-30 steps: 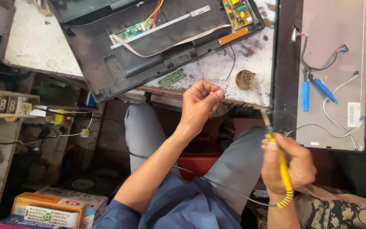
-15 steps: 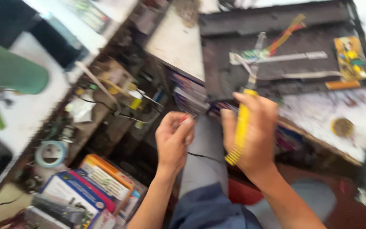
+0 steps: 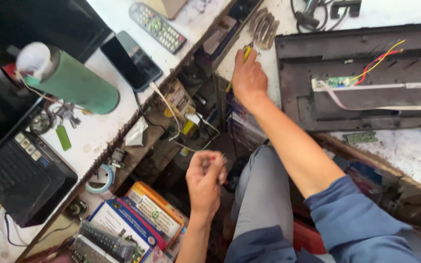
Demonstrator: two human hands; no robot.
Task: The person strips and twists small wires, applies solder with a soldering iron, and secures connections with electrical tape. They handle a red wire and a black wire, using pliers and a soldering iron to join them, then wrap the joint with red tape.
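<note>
Right hand clenched round a yellow-handled tool at the white bench edge, beside the opened black panel — left hand pinching a thin wire, low over the lap.

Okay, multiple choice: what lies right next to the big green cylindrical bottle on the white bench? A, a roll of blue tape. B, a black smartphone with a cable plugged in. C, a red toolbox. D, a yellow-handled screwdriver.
B: the black smartphone lies face up beside the green cylindrical bottle on the white bench, with a pale cable running from its lower end.
</note>
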